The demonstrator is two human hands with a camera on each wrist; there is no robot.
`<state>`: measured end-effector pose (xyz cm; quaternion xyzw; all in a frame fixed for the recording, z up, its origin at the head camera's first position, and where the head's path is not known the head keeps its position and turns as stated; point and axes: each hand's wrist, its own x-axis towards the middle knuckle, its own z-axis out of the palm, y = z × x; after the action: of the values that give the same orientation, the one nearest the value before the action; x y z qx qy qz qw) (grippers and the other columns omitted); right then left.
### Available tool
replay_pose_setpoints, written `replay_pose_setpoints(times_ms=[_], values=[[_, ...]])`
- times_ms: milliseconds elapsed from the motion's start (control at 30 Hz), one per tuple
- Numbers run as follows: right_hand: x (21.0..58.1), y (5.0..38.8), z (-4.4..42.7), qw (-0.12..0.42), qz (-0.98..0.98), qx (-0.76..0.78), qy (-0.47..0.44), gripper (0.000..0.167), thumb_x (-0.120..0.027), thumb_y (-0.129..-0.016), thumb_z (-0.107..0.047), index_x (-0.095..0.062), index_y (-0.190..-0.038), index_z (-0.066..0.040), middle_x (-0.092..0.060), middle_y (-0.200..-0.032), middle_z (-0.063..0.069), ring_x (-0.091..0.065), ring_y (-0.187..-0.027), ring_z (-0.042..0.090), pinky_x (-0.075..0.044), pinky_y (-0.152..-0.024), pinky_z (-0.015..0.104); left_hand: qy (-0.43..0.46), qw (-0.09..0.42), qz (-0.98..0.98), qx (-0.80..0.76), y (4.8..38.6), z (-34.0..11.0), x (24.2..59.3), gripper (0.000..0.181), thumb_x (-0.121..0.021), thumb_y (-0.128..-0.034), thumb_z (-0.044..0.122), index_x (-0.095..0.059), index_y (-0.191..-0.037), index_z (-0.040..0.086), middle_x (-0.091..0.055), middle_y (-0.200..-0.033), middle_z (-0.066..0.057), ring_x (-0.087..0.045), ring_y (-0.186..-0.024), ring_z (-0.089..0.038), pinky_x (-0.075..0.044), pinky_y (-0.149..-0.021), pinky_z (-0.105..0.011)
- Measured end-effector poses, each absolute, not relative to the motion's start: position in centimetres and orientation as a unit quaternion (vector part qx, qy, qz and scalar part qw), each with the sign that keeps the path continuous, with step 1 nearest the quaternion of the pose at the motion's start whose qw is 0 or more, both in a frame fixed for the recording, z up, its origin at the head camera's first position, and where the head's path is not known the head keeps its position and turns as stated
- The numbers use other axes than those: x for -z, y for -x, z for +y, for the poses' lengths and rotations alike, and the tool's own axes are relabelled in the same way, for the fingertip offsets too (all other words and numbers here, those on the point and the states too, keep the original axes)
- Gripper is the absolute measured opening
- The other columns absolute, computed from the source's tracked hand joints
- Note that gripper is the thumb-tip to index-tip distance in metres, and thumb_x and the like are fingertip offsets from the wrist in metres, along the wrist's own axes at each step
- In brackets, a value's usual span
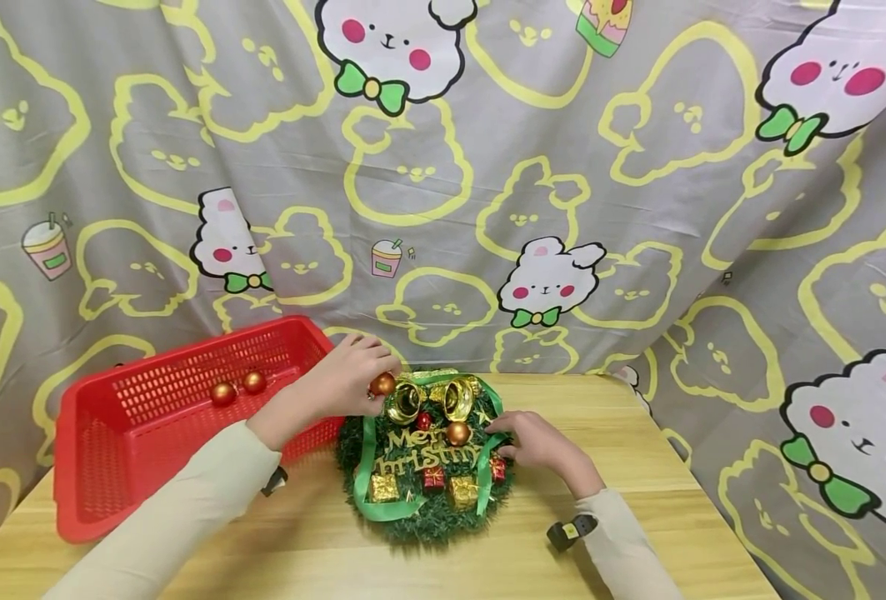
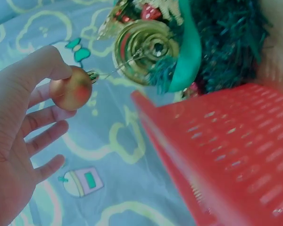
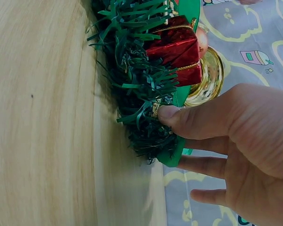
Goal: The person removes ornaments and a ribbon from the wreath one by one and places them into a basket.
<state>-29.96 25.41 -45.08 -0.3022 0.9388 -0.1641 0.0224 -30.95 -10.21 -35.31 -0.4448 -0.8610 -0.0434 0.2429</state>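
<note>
A green wreath (image 1: 431, 527) with gold bells (image 1: 458, 398), green ribbon and gold "Merry Christmas" lettering lies on the table. My left hand (image 1: 348, 375) pinches a copper-coloured ball (image 1: 382, 384) by the wreath's upper left; the left wrist view shows the ball (image 2: 71, 88) between thumb and fingers, its cap toward a bell (image 2: 144, 52). At the wreath's right edge is my right hand (image 1: 536, 442); in the right wrist view its thumb touches the greenery (image 3: 146, 117) and its other fingers extend behind the green ribbon (image 3: 172, 153). Another copper ball (image 1: 458, 432) sits on the wreath.
A red perforated basket (image 1: 105, 508) stands left of the wreath, with two copper balls (image 1: 222, 393) inside. Its near side shows close by in the left wrist view. Behind the wooden table (image 1: 608, 408) hangs a grey curtain (image 1: 427, 242) with cartoon prints.
</note>
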Motion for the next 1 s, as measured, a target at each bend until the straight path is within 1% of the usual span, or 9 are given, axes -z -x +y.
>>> replay_pose_setpoints(times_ms=[167,367,533,767,1000], values=[[45.1,30.0,25.4,0.025,0.939,0.166,0.301,0.037,-0.075,-0.09,-0.006,-0.071,-0.126,-0.005,-0.067,-0.133,0.018,-0.057,-0.131,0.04,-0.046,-0.109,0.054,0.429,0.245,-0.867,0.062,31.2,-11.2,34.0,0.032,-0.084,-0.0673,0.018,-0.068,-0.095,0.016,-0.066,-0.092,0.0,-0.055,-0.093,-0.024,-0.044,-0.087,-0.049],[45.0,30.0,25.5,0.021,0.94,0.162,0.299,0.036,-0.075,-0.09,-0.005,-0.071,-0.126,-0.004,-0.067,-0.133,0.018,-0.057,-0.131,0.04,-0.045,-0.109,0.054,0.401,0.243,-0.881,0.062,31.6,-12.6,32.7,0.029,-0.082,-0.0696,0.019,-0.067,-0.094,0.016,-0.065,-0.092,0.0,-0.055,-0.098,-0.025,-0.043,-0.093,-0.052],[45.0,30.0,25.4,0.024,0.941,0.155,0.301,0.037,-0.075,-0.09,-0.007,-0.071,-0.126,-0.005,-0.067,-0.133,0.017,-0.058,-0.13,0.039,-0.045,-0.109,0.054,0.383,0.243,-0.889,0.067,31.9,-13.9,32.0,0.029,-0.082,-0.0696,0.018,-0.067,-0.094,0.015,-0.065,-0.093,0.0,-0.054,-0.097,-0.025,-0.043,-0.092,-0.051],[44.9,29.9,25.4,0.019,0.94,0.154,0.304,0.037,-0.075,-0.089,-0.007,-0.071,-0.126,-0.004,-0.067,-0.132,0.018,-0.059,-0.129,0.04,-0.045,-0.109,0.055,0.364,0.245,-0.896,0.063,32.8,-15.8,32.0,0.028,-0.082,-0.0716,0.017,-0.068,-0.095,0.014,-0.066,-0.095,-0.002,-0.058,-0.102,-0.029,-0.042,-0.098,-0.057],[44.7,29.8,25.4,0.025,0.939,0.157,0.305,0.038,-0.075,-0.089,-0.006,-0.07,-0.126,-0.003,-0.066,-0.133,0.02,-0.058,-0.13,0.042,-0.044,-0.109,0.056,0.345,0.26,-0.9,0.056,34.1,-17.9,32.4,0.029,-0.081,-0.0723,0.016,-0.07,-0.098,0.011,-0.069,-0.098,-0.005,-0.055,-0.098,-0.028,-0.041,-0.093,-0.055]])
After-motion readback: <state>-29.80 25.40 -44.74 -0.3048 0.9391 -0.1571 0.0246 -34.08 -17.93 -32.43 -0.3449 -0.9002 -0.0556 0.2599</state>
